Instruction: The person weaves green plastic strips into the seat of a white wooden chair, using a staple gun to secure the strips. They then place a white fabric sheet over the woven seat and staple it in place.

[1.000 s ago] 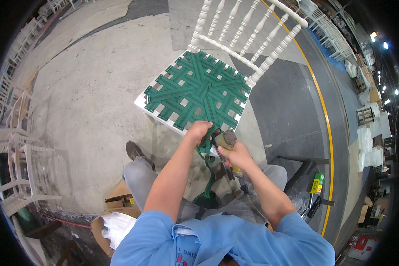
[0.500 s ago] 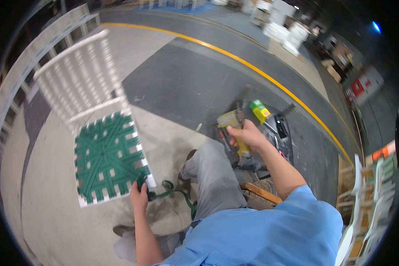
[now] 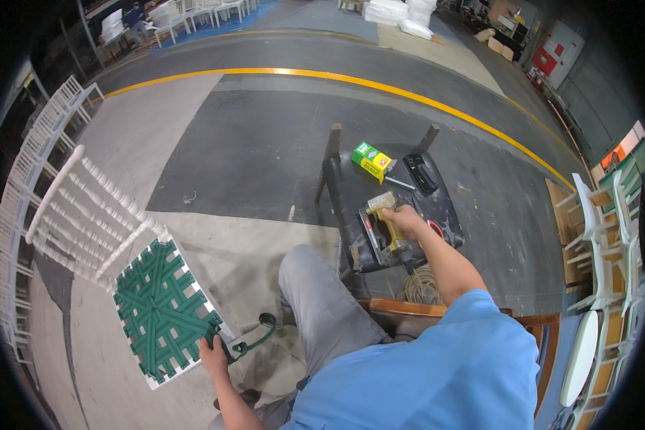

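At the left stands a white chair [image 3: 102, 236] with turned spindles and a seat of woven green webbing [image 3: 154, 304]. My left hand [image 3: 213, 357] is closed on green strap at the seat's near right corner. From there a loose, curled strap end [image 3: 254, 340] trails off to the right. Over a worn black stool-like seat [image 3: 347, 183], my right hand [image 3: 406, 221] is wrapped round the handle of a yellow staple gun [image 3: 393, 235]. The gun is at the seat's near side; whether it rests on the seat, I cannot tell.
On the black seat lie a green-and-yellow box [image 3: 371, 162], a black tool-like object [image 3: 420, 174] and a red-handled item [image 3: 436, 228]. A coiled hose [image 3: 421, 285] is below. Rows of white chairs line the left [image 3: 23, 186] and right [image 3: 600, 236]. A yellow floor line [image 3: 322, 74] curves across.
The view has swung to the right and up. My right hand has brought the staple gun nearer, down to the black seat's near side. My left hand stays at the webbing's corner.
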`<action>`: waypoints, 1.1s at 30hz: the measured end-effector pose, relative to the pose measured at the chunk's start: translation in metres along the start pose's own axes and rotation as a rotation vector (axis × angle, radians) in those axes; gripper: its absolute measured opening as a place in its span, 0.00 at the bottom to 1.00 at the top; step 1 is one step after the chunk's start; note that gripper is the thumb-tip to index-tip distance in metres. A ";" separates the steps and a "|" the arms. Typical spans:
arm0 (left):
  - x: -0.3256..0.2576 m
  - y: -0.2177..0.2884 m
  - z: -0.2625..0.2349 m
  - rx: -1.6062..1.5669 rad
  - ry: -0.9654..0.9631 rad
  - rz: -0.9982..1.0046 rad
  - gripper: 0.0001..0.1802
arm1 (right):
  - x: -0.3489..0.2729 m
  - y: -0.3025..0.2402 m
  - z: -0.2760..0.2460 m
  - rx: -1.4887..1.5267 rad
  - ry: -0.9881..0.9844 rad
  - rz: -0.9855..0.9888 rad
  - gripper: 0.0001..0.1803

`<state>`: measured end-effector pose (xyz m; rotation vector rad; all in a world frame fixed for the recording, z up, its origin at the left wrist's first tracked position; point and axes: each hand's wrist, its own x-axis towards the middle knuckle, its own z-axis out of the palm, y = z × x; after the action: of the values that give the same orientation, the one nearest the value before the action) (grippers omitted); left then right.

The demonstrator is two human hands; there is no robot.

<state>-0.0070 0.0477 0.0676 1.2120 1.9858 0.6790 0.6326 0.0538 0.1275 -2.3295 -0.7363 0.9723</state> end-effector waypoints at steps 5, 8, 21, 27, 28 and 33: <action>-0.011 -0.012 -0.015 0.187 0.076 -0.109 0.34 | -0.026 0.018 -0.032 -0.574 0.152 -0.128 0.23; 0.001 -0.004 -0.009 0.002 -0.018 -0.070 0.31 | -0.044 0.065 -0.059 -0.662 0.236 -0.114 0.35; -0.034 -0.007 -0.064 -1.137 -0.242 -0.309 0.14 | -0.082 0.057 -0.076 -0.083 -0.123 -0.039 0.45; -0.021 -0.001 -0.091 -1.199 -0.292 -0.183 0.15 | -0.108 -0.057 0.023 -0.149 -0.243 -0.690 0.35; -0.020 0.004 -0.088 -1.197 -0.291 -0.188 0.14 | -0.123 -0.088 0.062 -0.221 -0.238 -0.994 0.34; -0.025 0.009 -0.091 -1.120 -0.234 -0.216 0.16 | -0.162 -0.181 0.232 -0.657 -0.600 -1.462 0.34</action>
<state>-0.0655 0.0225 0.1377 0.3538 1.1593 1.2194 0.3101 0.1362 0.1750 -1.0966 -2.7007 0.6582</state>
